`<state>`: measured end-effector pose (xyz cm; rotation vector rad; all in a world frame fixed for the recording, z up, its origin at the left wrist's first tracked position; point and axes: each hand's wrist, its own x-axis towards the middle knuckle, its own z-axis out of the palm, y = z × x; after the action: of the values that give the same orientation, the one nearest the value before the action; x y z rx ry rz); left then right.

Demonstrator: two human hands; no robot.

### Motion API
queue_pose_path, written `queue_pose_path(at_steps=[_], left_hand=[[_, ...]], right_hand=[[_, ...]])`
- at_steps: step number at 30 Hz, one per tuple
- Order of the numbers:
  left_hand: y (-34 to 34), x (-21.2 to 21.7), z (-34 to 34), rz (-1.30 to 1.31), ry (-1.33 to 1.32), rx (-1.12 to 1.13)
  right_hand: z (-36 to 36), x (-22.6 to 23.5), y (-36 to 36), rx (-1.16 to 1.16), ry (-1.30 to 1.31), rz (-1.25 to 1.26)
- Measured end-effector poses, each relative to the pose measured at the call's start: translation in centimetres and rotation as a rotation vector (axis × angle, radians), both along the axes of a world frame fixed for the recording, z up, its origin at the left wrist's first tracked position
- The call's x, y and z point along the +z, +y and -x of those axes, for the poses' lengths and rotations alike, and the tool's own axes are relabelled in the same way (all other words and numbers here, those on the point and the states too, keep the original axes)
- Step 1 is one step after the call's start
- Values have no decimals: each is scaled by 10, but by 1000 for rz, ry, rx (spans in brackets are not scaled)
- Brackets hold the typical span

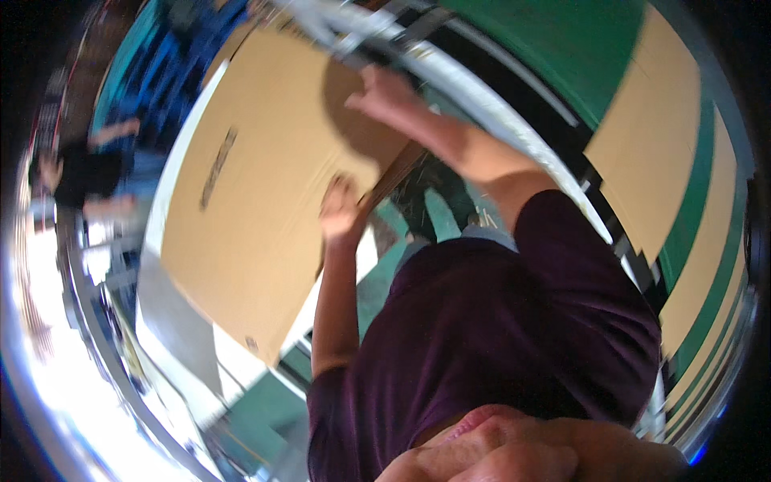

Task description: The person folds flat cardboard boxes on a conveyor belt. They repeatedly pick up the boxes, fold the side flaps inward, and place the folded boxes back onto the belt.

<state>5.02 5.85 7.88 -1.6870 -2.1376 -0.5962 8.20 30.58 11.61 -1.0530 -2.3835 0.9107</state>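
Observation:
A large tan cardboard sheet (241, 201) with a dark printed mark spreads out in front of me and to my left. At its near edge is my left hand (341, 210), its blurred fingers bent and seemingly gripping that edge. Farther away, my right hand (389, 95) is over the sheet's right end with its thumb and a finger apart, and I see nothing held in it. A dark rounded shadow falls on the cardboard beside the right hand.
A white and metal frame (474, 88) runs along the right, past my right arm. Beyond it, cardboard sheets (650, 153) lie on a green surface (554, 40). At the far left another person (92, 173) in a dark top stands near blue items (173, 72).

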Motion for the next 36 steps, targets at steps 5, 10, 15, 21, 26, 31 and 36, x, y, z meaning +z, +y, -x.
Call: queue_pose_path(at_steps=[5, 10, 15, 21, 26, 31, 36], left_hand=[[0, 14, 5, 141, 49, 36], [-9, 18, -2, 137, -28, 67], [-10, 32, -4, 220, -86, 71], [-4, 22, -2, 238, -151, 51], [-12, 18, 6, 199, -157, 60], [2, 27, -9, 177, -81, 52], [-6, 17, -2, 175, -70, 79]], right_hand=[[-103, -24, 29, -37, 446, -442], [-410, -82, 105, -947, 185, -650], [-738, -173, 52, -1658, -723, 10], [-878, -227, 10, -1635, -67, 297], [-710, -184, 49, -1140, 739, 796], [-385, -73, -22, 197, 1305, 1480], [-353, 187, -9, 1024, 1462, 1252]])
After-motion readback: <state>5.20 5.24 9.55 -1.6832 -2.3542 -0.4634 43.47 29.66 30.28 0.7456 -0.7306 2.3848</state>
